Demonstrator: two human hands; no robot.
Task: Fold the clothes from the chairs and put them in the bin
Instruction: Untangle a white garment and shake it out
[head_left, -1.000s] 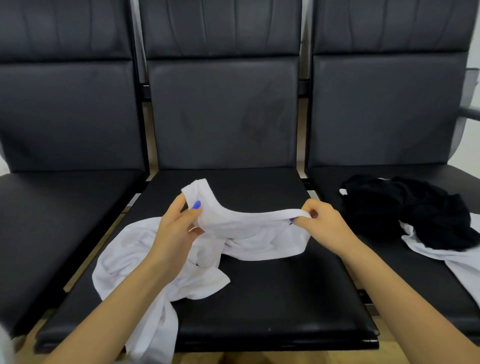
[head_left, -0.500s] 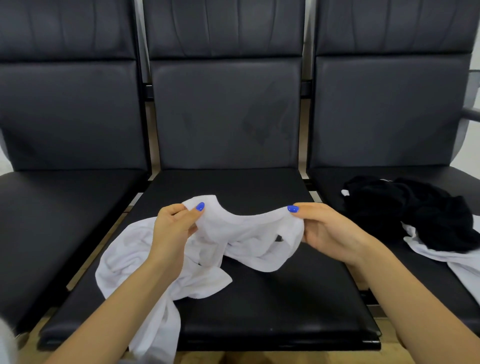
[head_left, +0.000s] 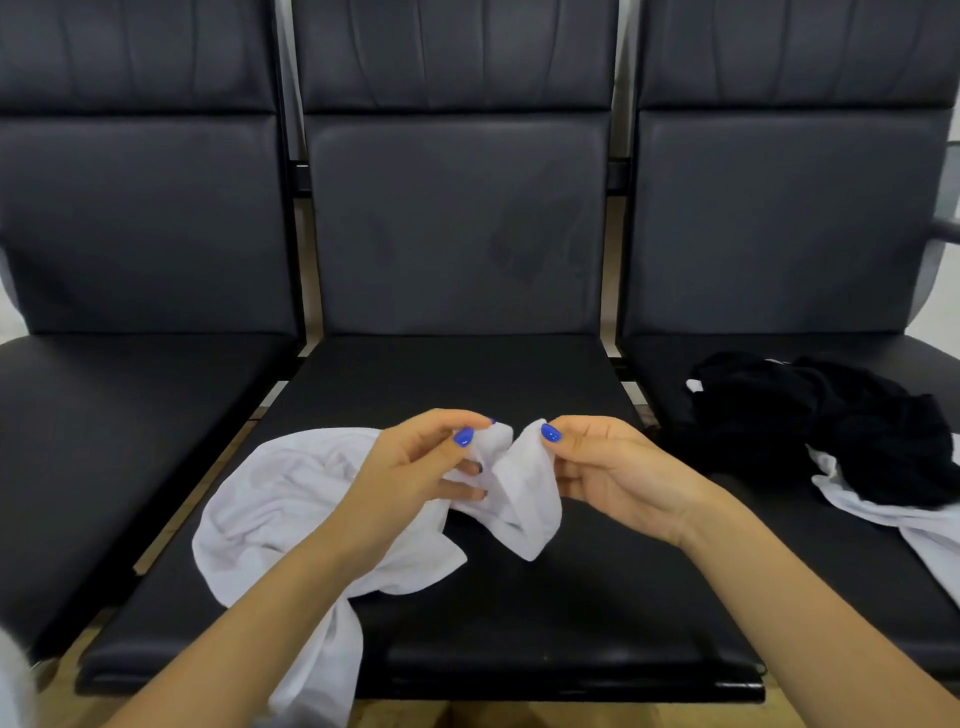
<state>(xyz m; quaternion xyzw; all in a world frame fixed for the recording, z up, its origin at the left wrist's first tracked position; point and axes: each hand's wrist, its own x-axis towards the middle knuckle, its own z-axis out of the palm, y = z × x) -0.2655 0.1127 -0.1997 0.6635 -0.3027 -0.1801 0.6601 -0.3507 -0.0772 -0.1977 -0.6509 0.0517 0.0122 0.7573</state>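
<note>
Above the black padded middle chair seat (head_left: 519, 597), the left hand (head_left: 410, 467) and right hand (head_left: 608, 467) each pinch a fold of the crumpled white cotton garment (head_left: 280, 499), thumbs pressed on top. The garment's remainder lies on that seat, trailing over its front edge. A black crumpled garment (head_left: 831, 421) lies on the seat to the right.

The white garment (head_left: 291, 499) on the middle chair (head_left: 457, 374) is thin, soft cloth, matt and heavily creased. That chair's seat and back look like black leather or leatherette, smooth with a dull sheen and faint scuffs on the backrest. Right of the middle chair, a black garment (head_left: 831, 431) is a crumpled matt fabric, darker and less reflective than the upholstery, lying on another white cloth (head_left: 883, 519). The fingernails carry glossy blue polish (head_left: 463, 437).
</note>
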